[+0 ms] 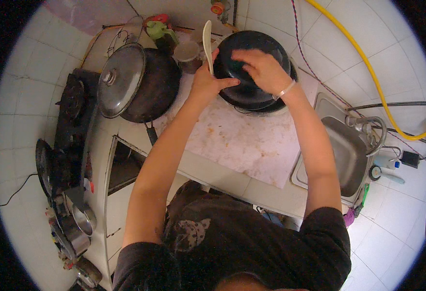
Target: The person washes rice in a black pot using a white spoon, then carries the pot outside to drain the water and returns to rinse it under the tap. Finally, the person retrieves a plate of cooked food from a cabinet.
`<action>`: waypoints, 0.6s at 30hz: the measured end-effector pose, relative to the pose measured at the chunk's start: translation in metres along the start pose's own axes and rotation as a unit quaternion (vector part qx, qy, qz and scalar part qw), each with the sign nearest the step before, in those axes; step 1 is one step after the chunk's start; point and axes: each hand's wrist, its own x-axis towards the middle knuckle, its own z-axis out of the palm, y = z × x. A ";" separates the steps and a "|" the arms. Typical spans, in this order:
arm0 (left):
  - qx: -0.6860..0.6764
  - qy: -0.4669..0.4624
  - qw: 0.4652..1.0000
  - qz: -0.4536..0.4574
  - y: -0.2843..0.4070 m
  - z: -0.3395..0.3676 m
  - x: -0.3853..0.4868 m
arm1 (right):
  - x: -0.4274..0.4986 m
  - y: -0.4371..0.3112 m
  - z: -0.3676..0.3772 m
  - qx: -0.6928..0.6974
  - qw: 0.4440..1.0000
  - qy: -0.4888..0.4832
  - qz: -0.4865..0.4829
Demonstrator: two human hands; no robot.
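Note:
My left hand holds a pale rice paddle upright. Its thumb points over the near-left side of a round black pan, at or just above the rim. Above the pan's dark inside hovers my right hand, slightly blurred, fingers bent and apart; I see nothing held in it, and whether the fingertips touch the pan is unclear. The pan rests in or on another dark round vessel, mostly hidden. Beneath lies a stained pinkish-white board or sheet on the counter.
A dark pot with a long handle stands left, its glass lid tilted against it. Behind are a cup and a green-topped container. A steel sink is right, a gas stove far left, a yellow hose on the wall.

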 end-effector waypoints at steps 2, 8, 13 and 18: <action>0.027 0.008 0.999 0.020 0.000 -0.001 -0.002 | -0.009 0.001 -0.011 0.063 0.996 -0.043 0.055; 0.023 0.008 1.000 0.005 0.004 0.002 -0.003 | 0.020 0.042 -0.026 -0.072 0.970 0.206 0.109; -0.041 -0.011 0.999 0.011 0.000 0.002 0.000 | 0.006 0.014 0.009 0.015 0.999 0.017 0.022; -0.009 0.002 1.000 -0.005 -0.003 0.001 -0.003 | -0.004 0.026 -0.024 -0.054 0.988 0.108 0.092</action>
